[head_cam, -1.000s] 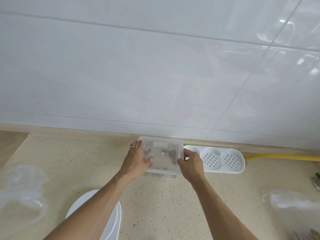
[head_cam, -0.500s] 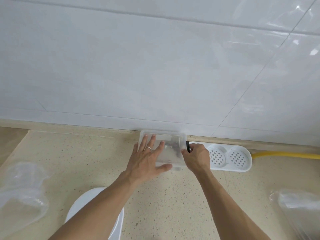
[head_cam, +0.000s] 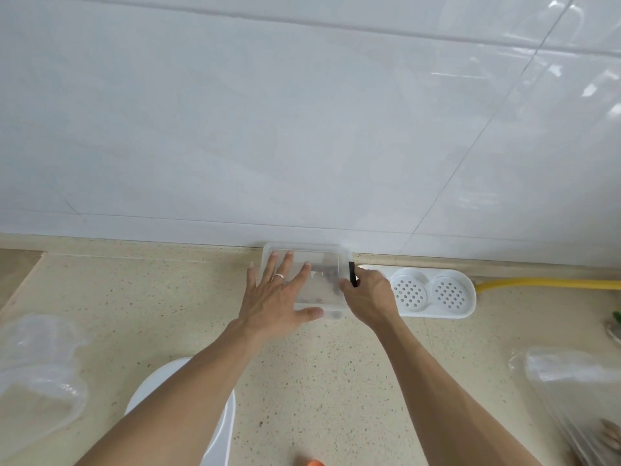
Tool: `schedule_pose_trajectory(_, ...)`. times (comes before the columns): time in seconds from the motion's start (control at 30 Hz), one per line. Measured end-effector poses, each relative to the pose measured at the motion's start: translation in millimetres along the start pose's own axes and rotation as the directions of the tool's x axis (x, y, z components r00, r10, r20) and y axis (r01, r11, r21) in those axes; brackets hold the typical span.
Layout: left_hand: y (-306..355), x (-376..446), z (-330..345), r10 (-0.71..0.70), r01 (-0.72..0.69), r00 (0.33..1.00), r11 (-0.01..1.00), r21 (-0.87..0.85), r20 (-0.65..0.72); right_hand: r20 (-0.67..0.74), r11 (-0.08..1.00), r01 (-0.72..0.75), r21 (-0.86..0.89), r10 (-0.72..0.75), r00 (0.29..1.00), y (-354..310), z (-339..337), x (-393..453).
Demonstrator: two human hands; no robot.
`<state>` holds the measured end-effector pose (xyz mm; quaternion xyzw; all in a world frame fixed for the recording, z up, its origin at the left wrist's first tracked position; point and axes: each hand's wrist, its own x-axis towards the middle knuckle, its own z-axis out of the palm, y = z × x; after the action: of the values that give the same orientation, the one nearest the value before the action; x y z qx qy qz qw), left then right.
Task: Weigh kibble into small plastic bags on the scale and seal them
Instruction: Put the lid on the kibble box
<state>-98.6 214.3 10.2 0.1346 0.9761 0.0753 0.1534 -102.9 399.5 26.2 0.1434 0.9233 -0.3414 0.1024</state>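
bright, even light; glare on wall tiles [head_cam: 554,72], edges perhaps slightly blurred.

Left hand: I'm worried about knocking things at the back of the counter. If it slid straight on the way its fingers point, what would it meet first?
The left hand lies flat on the clear lidded box, fingers pointing at the tiled wall. Past the box's far edge the wall comes first; the box appears to sit against it, though depth is unclear.

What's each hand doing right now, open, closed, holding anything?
Left hand: open, fingers spread flat on the lid of the clear box.
Right hand: curled at the box's right edge by a black clip; grip hidden, cannot tell.
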Motion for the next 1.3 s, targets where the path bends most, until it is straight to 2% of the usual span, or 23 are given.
schedule_pose_trajectory(0.07,5,-4,-5,0.000,0.000,1.000,1.000,0.017,-0.017,0.043,1.000,0.014,-0.011,-0.014,0.999,5,0,-17)
schedule_pose_trajectory(0.17,16,-19,-3,0.009,-0.003,0.994,0.998,0.055,-0.113,0.043,0.999,-0.002,-0.032,0.003,0.999,17,4,-42)
schedule_pose_trajectory(0.3,28,-65,18,0.089,-0.080,0.955,0.996,0.042,-0.281,0.032,0.997,-0.079,0.001,0.079,0.996,37,10,-90)
schedule_pose_trajectory(0.37,29,-91,30,0.130,-0.127,0.945,0.992,0.030,-0.299,0.046,0.996,-0.089,0.013,0.088,0.995,46,15,-120)
schedule_pose_trajectory(0.53,25,-159,54,0.204,-0.210,0.957,0.978,-0.007,-0.206,0.068,0.981,-0.193,0.027,0.191,0.979,65,37,-198)
schedule_pose_trajectory(0.7,16,-198,72,0.245,-0.245,0.969,0.969,0.006,-0.035,0.109,0.943,-0.333,-0.012,0.332,0.937,80,61,-251)
schedule_pose_trajectory(0.87,16,-207,85,0.268,-0.267,0.963,0.963,-0.023,0.016,0.122,0.937,-0.348,-0.045,0.351,0.929,85,72,-273)
schedule_pose_trajectory(0.97,19,-206,86,0.280,-0.279,0.960,0.960,-0.027,0.021,0.124,0.920,-0.381,0.089,0.370,0.921,86,73,-275)
schedule_pose_trajectory(1.03,23,-202,82,0.292,-0.291,0.956,0.956,-0.043,0.006,0.082,0.868,-0.399,0.295,0.393,0.916,83,66,-273)
schedule_pose_trajectory(1.17,40,-182,67,0.306,-0.309,0.951,0.946,-0.102,-0.041,0.015,0.655,-0.320,0.685,0.427,0.904,73,38,-254)
schedule_pose_trajectory(1.3,68,-150,42,0.276,-0.316,0.944,0.914,-0.255,-0.181,-0.007,0.466,-0.226,0.855,0.448,0.894,60,7,-219)
